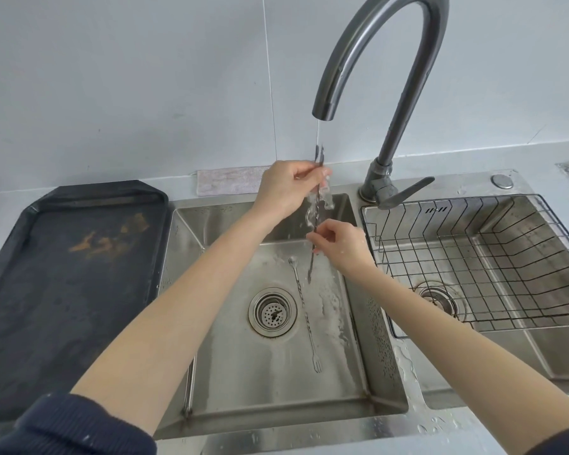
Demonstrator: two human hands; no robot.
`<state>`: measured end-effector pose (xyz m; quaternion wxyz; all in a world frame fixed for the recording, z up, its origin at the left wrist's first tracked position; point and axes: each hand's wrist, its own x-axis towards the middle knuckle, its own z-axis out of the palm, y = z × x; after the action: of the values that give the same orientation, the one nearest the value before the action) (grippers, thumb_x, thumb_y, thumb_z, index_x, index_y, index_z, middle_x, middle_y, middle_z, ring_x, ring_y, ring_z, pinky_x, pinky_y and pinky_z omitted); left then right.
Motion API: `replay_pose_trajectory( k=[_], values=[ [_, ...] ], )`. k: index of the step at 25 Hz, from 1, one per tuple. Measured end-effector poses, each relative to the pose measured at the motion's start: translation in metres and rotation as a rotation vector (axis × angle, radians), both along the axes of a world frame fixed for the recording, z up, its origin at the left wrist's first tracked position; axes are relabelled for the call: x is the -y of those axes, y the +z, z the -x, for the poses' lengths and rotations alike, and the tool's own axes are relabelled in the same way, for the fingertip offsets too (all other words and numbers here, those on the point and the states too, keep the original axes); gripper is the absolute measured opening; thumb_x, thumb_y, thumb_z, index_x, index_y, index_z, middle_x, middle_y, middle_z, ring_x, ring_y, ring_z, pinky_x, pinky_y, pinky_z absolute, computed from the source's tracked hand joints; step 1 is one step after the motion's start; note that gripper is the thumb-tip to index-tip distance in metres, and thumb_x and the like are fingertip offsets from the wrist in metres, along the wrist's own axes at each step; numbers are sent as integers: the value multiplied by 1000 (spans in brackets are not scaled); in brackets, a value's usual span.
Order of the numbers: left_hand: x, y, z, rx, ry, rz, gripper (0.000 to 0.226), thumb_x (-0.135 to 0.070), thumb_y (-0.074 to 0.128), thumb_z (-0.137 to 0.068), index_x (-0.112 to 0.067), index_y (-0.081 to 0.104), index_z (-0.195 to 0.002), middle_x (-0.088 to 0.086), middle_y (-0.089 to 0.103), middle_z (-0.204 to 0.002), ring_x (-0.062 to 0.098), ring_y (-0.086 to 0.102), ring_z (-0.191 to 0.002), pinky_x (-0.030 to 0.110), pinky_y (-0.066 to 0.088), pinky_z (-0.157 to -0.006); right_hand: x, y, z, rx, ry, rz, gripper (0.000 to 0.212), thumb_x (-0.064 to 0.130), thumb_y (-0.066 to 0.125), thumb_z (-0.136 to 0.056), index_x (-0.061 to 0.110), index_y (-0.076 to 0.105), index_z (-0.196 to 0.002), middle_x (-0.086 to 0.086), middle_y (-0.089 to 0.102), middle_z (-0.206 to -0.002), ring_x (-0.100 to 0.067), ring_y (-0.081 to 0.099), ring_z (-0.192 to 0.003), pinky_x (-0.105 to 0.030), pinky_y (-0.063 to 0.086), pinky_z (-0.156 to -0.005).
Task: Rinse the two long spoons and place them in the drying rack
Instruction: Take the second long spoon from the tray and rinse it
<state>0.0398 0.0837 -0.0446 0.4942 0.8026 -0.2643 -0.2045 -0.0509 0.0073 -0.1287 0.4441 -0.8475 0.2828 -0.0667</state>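
Note:
A long thin metal spoon (313,254) hangs nearly upright under the running tap (324,106), and water splashes down along it. My left hand (283,188) pinches its upper part near the top end. My right hand (339,239) pinches its shaft lower down. A second long spoon (304,311) with a twisted shaft and a forked end lies flat on the floor of the left sink basin (358,366), just right of the drain (272,311). The wire drying rack (473,257) sits in the right basin and holds nothing.
A dark, stained baking tray (63,274) lies on the counter left of the sink. A pink cloth (227,180) lies against the back wall. The tap's lever (404,192) points right over the rack's corner. Water drops lie on the sink's front rim.

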Motion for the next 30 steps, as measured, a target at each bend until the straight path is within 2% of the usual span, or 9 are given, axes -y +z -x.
replay_pose_trajectory(
  k=[3,6,10,12,15,19,21,26,30],
  values=[
    [1,4,0,7,2,48,23,-27,54,-90,-11,70,-86,-13,64,-65,-2,64,-67,11,45,-71,1,0,0,-2,-14,5,17,24,63,-85,12,59,-74,-13,71,-80,-16,56,-72,-30,46,-68],
    [0,7,2,32,3,84,22,-23,55,-90,-7,70,-90,-7,64,-70,7,63,-75,20,45,-78,1,2,0,-12,-16,26,19,24,60,-87,9,62,-76,-16,72,-83,-16,52,-66,-24,41,-58],
    [-1,10,2,9,37,156,18,-16,59,-87,-7,70,-97,-9,66,-72,-5,62,-72,20,48,-86,0,5,1,-9,-14,34,25,20,53,-91,4,72,-92,-20,74,-85,-12,49,-50,-10,36,-44],
    [0,12,2,-36,54,193,17,-22,57,-89,-12,70,-90,-8,66,-70,-4,63,-62,12,48,-71,-1,6,1,3,-23,20,23,22,55,-90,5,71,-90,-18,74,-84,-19,63,-63,-18,44,-53],
    [-1,15,3,-66,38,211,29,-31,48,-93,-19,63,-72,-8,65,-67,-2,61,-55,3,43,-54,-2,10,1,7,-39,13,20,24,59,-88,7,70,-86,-15,73,-83,-18,58,-71,-27,44,-62],
    [-2,11,3,-7,15,194,15,-18,54,-90,-19,60,-77,-8,66,-70,-7,63,-57,6,47,-61,-1,16,0,35,-68,-1,16,20,61,-86,7,66,-76,-6,66,-69,-9,49,-57,-13,38,-54],
    [-2,8,3,44,35,156,6,-15,55,-89,-16,59,-85,-4,69,-77,-11,61,-55,6,47,-61,-1,18,0,43,-63,26,18,21,61,-86,13,60,-70,-2,61,-62,-8,48,-56,-15,38,-55],
    [2,8,2,71,-50,40,29,-9,34,-96,-2,59,-109,8,69,-110,14,67,-86,18,51,-75,-4,16,1,44,-50,64,21,19,59,-87,0,67,-82,-15,72,-77,-17,56,-68,-22,41,-60],
    [4,3,4,13,-35,114,33,-23,38,-97,-3,64,-107,4,70,-93,-3,65,-64,15,53,-72,-3,13,0,47,-6,81,28,23,55,-91,-3,66,-85,-19,71,-79,-29,65,-75,-25,40,-58]
  ],
)
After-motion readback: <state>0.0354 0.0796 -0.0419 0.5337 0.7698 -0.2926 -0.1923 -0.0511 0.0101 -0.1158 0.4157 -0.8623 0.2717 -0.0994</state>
